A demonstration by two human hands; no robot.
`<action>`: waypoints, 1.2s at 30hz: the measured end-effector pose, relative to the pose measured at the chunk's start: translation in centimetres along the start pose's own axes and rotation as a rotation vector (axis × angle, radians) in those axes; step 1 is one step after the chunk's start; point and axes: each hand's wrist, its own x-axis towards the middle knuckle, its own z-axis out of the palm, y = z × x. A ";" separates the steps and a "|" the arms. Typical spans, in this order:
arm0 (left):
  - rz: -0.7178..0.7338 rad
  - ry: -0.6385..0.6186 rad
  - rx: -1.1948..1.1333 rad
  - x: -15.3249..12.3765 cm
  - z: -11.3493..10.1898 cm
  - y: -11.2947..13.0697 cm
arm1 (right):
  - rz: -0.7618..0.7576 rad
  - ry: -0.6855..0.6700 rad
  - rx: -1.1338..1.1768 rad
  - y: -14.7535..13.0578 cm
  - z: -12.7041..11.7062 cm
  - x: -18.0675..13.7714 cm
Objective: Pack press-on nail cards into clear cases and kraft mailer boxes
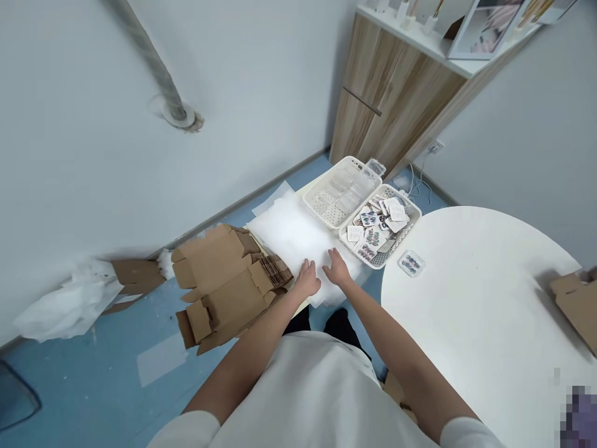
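A pile of soft white packing sheets (291, 227) lies in front of me, probably thin foam. At its near edge is my left hand (308, 280), its fingers stretched forward with nothing seen in them. My right hand (337, 269) is just beside it over the same sheets, thumb and fingers apart. Whether either hand presses on the sheets, I cannot tell. Beyond my right hand, a white basket (415, 214) holds many small printed cards (374, 238). Behind it, another white basket (321, 214) contains clear plastic cases (349, 190).
Flattened brown cardboard boxes (228, 286) are stacked left of the sheets. A round white table (466, 311) is at right, bearing a small clear case (411, 264) and a cardboard box (578, 305). A wooden cabinet (396, 81) and a white bag (69, 302) stand along the walls.
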 end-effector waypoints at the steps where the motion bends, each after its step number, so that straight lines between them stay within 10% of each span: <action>1: -0.011 0.008 -0.062 0.6 0.1 -0.3 | 0.009 0.017 -0.008 0.0 0.3 0.5; 21: -0.104 0.396 -0.961 -0.1 1.3 -0.6 | -0.232 0.093 -0.034 -3.4 1.2 -3.2; 36: 0.096 0.465 -0.563 -3.5 3.7 3.7 | -0.012 0.440 0.306 -1.2 -7.0 -6.9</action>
